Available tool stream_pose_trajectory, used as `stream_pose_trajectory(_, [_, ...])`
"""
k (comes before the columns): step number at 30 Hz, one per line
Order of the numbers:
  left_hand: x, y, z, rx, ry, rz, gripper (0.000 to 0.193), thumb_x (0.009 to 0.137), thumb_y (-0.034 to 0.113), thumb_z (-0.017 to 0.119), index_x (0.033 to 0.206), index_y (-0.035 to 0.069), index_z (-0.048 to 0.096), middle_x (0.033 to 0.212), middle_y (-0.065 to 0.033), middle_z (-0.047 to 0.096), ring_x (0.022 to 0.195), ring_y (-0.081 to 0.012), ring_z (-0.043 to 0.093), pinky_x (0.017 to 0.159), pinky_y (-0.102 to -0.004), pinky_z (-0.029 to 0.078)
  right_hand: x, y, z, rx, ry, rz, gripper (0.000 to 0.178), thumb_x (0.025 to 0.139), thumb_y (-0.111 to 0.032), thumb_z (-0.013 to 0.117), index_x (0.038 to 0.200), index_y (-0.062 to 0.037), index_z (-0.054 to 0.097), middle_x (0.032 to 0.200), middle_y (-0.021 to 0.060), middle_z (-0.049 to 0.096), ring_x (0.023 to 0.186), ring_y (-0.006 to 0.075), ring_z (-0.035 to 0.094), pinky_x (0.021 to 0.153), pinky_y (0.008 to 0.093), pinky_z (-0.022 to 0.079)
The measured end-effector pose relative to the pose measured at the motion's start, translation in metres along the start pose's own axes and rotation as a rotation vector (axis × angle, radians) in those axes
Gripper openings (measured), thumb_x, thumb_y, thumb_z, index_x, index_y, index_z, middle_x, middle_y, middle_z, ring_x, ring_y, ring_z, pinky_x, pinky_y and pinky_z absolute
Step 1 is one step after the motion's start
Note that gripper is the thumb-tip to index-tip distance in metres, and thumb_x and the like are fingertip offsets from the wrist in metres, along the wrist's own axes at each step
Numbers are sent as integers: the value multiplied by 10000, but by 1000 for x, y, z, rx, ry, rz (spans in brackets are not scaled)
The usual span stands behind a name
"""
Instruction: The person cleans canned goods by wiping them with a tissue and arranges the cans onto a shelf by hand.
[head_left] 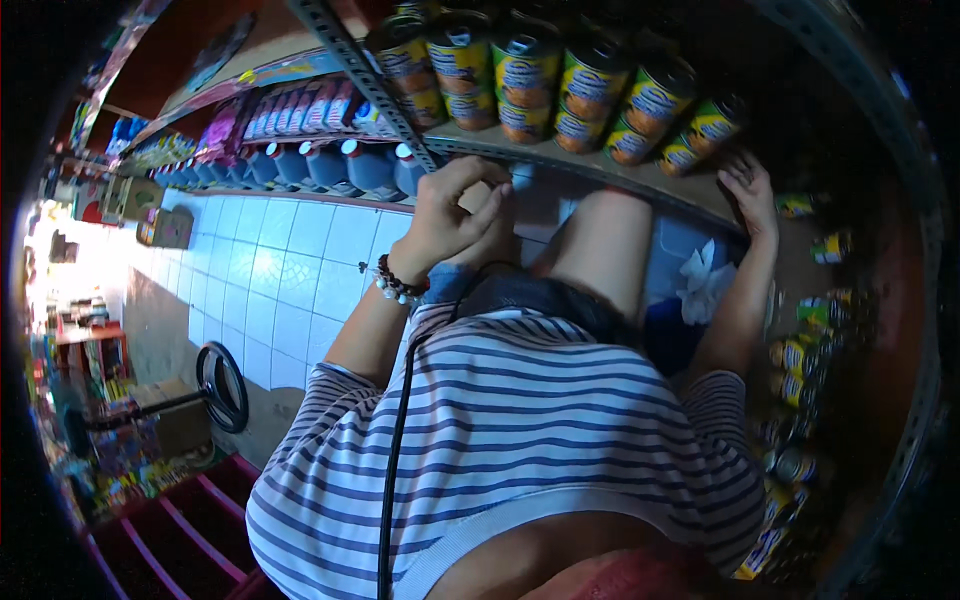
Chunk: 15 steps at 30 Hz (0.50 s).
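Note:
A row of food cans with yellow, green and orange labels stands on the shelf in front of me, stacked two high. My left hand, with a beaded bracelet at the wrist, is curled closed just below the shelf's front edge, beside the metal post. Nothing shows inside its fingers. At the right end of the row, my right hand rests by the shelf edge, close to the last stack of cans. Its fingers are apart and hold nothing; whether they touch a can I cannot tell.
A perforated metal post divides the shelves. Dark jugs with pale caps line the lower left shelf, under purple packages. More cans stand in shadow at right. White crumpled plastic lies by my leg. A black wheel is at left.

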<state>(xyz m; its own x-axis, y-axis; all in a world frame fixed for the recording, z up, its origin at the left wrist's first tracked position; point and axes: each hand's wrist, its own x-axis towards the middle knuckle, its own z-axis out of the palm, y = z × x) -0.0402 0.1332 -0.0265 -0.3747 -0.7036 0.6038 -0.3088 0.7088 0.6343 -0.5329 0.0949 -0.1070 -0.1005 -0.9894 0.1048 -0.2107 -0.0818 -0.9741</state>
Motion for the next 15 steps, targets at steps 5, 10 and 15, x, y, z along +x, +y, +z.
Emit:
stream_pose_trajectory(5, [5,5,11,-3,-1,29,78,825,-3,704,893,-30,676,862,-114,702,798,-185,674,735,-284,515,-25,-21,23,197,-170,-105,844,849,-22,673,1511,-22,149,1337,160,462,1261,246,480,1034,347,404])
stream_pose_trajectory(10, [-2,10,11,-17,-10,42,70,839,10,694,896,-25,674,851,-107,703,795,-172,671,721,-272,509,-31,-19,65,6,-117,-169,1126,712,-87,846,1517,-6,64,1423,238,368,1316,280,415,1058,402,386])
stream_pose_trajectory(15, [-15,10,2,-15,-3,29,57,843,6,688,887,-25,669,836,-102,700,774,-161,668,707,-266,504,-17,-16,87,24,95,-180,769,760,34,767,1381,-32,316,1295,120,510,1195,205,514,992,339,444])
